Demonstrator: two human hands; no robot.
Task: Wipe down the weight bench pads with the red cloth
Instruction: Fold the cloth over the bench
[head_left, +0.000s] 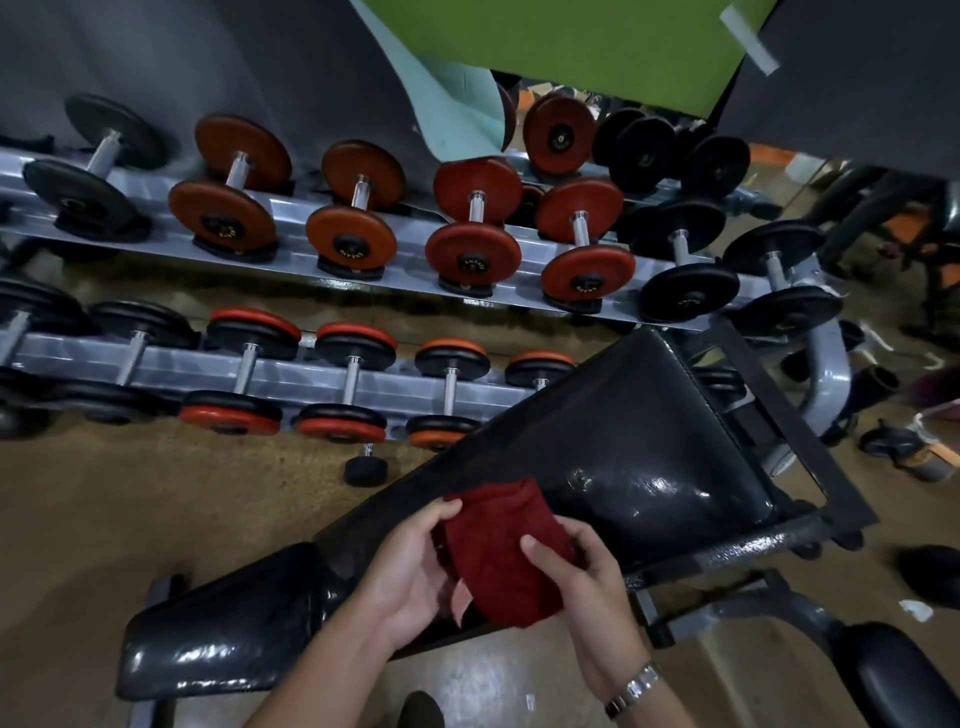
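A folded red cloth (498, 551) is held between both my hands just above the black weight bench. My left hand (410, 566) grips its left edge, thumb on top. My right hand (576, 582) holds the right side, thumb pressed on the cloth; a metal watch sits on that wrist. The long black back pad (623, 447) slopes up to the right and shines wetly near its middle. The shorter seat pad (223, 623) lies at lower left, glossy too.
A two-tier dumbbell rack (363, 374) with red and black dumbbells runs behind the bench. A small black dumbbell (366, 467) lies on the brown floor. The bench's steel frame (753, 551) and a round black roller pad (893, 675) sit at right.
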